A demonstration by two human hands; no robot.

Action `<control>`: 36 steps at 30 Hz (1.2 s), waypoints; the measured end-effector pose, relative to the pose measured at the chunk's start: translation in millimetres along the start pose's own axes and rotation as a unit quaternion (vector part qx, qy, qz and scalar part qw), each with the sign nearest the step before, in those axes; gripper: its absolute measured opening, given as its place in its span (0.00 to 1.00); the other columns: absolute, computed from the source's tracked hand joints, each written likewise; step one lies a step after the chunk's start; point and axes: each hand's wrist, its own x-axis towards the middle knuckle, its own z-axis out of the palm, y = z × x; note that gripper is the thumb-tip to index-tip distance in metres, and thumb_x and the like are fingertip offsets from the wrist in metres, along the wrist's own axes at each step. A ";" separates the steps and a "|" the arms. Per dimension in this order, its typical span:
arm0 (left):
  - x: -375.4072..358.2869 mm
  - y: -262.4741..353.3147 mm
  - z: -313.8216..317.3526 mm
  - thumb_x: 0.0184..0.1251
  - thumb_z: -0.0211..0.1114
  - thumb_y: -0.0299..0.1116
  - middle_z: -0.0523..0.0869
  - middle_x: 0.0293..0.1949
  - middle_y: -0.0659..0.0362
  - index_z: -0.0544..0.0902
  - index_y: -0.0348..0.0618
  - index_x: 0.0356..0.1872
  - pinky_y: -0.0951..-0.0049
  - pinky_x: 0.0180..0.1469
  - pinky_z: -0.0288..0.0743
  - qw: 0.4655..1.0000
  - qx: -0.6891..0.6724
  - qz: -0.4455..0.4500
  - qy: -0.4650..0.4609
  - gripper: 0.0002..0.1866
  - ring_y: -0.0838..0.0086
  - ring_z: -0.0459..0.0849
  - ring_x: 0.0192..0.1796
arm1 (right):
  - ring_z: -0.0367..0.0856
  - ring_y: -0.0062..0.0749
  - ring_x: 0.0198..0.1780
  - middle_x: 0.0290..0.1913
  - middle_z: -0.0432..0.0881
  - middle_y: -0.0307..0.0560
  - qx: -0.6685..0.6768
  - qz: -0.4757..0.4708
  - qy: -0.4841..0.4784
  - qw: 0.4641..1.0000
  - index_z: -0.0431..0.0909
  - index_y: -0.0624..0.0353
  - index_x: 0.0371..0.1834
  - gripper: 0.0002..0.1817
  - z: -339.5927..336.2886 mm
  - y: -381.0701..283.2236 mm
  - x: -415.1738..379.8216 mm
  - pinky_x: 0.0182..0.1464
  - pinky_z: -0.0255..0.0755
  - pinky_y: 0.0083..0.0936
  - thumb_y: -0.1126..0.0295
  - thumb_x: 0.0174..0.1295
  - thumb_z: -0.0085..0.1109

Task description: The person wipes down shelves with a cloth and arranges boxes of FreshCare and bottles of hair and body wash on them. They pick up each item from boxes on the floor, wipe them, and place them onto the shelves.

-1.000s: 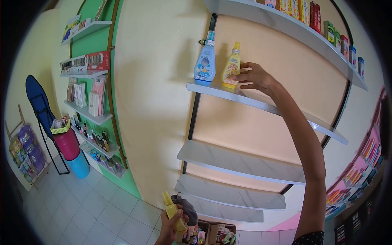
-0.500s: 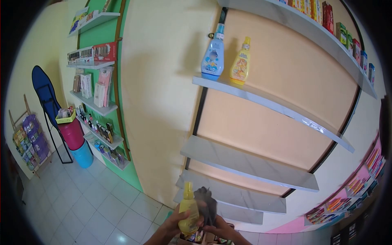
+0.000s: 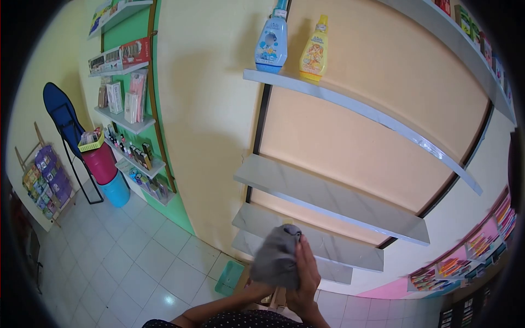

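My right hand (image 3: 307, 273) presses a grey cloth (image 3: 276, 261) flat from the right, low in the view. The cloth covers the small yellow bottle that my left hand (image 3: 256, 286) holds from below; only the wrist and a bit of that hand show under the cloth. Both hands are in front of the lowest grey shelves (image 3: 257, 221). High above, a blue bottle (image 3: 272, 41) and a yellow bottle (image 3: 314, 52) stand side by side at the left end of a grey shelf (image 3: 361, 109).
Bare grey shelves (image 3: 328, 199) step down the cream wall. A green basket (image 3: 229, 277) lies on the tiled floor. To the left are stocked shelves (image 3: 134, 158), pink (image 3: 101, 164) and blue (image 3: 116, 191) buckets, a blue folded stand (image 3: 63, 123) and a hanging rack (image 3: 46, 180).
My right hand left the yellow bottle on the upper shelf and came down. It has wrapped the grey cloth over the bottle in my left hand, which is now hidden.
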 end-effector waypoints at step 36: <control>16.9 51.2 -8.2 0.63 0.39 0.47 0.71 0.32 0.61 0.68 0.39 0.40 0.83 0.33 0.67 0.971 -0.172 -0.139 -0.088 0.20 0.83 0.71 0.33 | 0.67 0.25 0.41 0.38 0.68 0.44 0.308 0.210 0.041 0.927 0.66 0.63 0.42 0.13 1.9 22.4 9.6 0.40 0.63 0.19 0.75 0.52 0.48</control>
